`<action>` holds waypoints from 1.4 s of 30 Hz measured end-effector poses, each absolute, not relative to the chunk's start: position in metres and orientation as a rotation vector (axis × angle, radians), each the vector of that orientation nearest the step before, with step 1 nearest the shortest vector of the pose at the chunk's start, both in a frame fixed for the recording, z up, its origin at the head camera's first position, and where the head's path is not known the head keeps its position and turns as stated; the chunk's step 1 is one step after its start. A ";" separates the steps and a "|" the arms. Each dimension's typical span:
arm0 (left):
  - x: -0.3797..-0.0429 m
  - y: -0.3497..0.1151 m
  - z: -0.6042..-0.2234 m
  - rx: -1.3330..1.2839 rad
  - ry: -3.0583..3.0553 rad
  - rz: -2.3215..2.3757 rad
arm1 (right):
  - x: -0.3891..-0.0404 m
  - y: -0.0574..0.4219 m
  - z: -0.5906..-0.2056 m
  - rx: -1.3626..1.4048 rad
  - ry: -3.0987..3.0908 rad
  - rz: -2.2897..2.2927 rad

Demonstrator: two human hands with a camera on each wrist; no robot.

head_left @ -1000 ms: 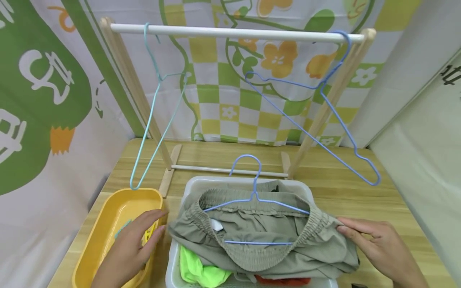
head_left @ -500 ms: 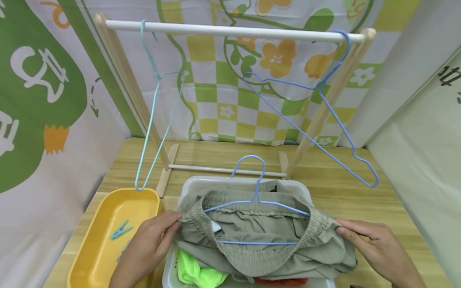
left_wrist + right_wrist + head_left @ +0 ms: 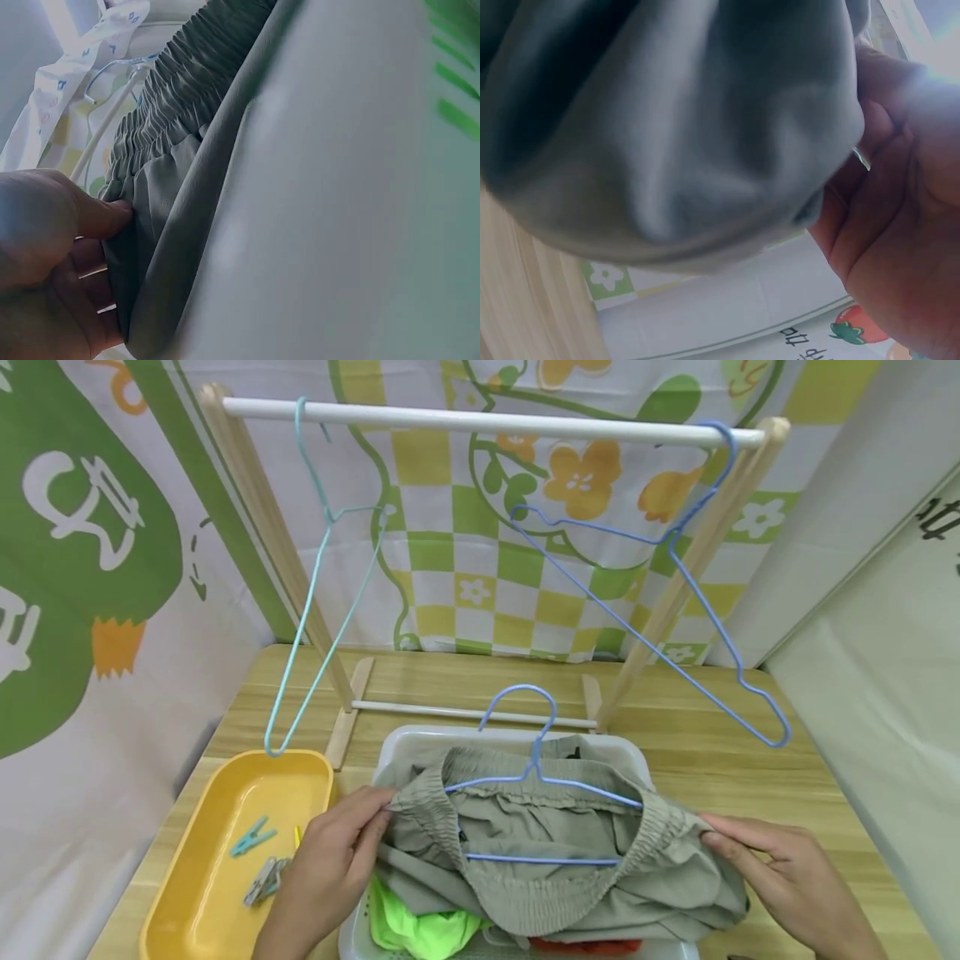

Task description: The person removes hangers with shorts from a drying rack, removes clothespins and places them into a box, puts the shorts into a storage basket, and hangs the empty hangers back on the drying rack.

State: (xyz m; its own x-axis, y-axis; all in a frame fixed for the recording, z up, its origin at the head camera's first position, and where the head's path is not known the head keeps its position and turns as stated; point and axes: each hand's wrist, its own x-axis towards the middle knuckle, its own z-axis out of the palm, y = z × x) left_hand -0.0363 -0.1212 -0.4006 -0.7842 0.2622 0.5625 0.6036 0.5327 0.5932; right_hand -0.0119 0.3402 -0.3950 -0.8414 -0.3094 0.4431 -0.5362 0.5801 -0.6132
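Grey-green pants (image 3: 540,902) with a gathered elastic waistband lie across the white basket, waist opening up. Inside that opening sits a blue wire hanger (image 3: 542,860), its hook standing up beyond the back of the waistband. My left hand (image 3: 330,860) pinches the left side of the waist between thumb and fingers. On the opposite side my right hand (image 3: 795,877) pinches the fabric near the waistband. The left wrist view shows the gathered waistband (image 3: 195,82) close by the thumb. In the right wrist view, draped fabric (image 3: 720,135) hides the right fingertips.
Under the pants, the white basket (image 3: 630,747) holds bright green cloth (image 3: 420,927) and red cloth (image 3: 585,947). A yellow tray (image 3: 176,860) at left contains clothespins (image 3: 252,837). Behind stands a rack (image 3: 487,420) bearing a teal hanger (image 3: 327,517) and another blue hanger (image 3: 692,512).
My left hand has moved right from beside the yellow tray and taken hold of the pants' left side, shifting that side slightly right. The right hand keeps its hold. The teal hanger has swung slightly.
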 end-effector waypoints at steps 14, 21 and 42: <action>-0.034 -0.088 -0.391 -0.797 -2.333 -1.124 | -0.009 0.334 -0.387 0.691 -2.516 1.075; -0.033 -0.087 -0.390 -0.774 -2.326 -1.128 | -0.014 0.334 -0.393 0.780 -2.401 1.153; -0.028 -0.120 -0.377 -0.632 -2.223 -1.169 | -0.016 0.337 -0.399 0.678 -2.421 1.201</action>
State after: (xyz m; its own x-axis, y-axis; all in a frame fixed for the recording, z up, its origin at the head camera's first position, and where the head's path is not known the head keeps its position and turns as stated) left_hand -0.0283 -0.1200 -0.3775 -0.7411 0.1510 0.6541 0.6245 0.5126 0.5893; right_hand -0.0156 0.3374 -0.3989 -0.8230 -0.2594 0.5054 -0.5594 0.5253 -0.6412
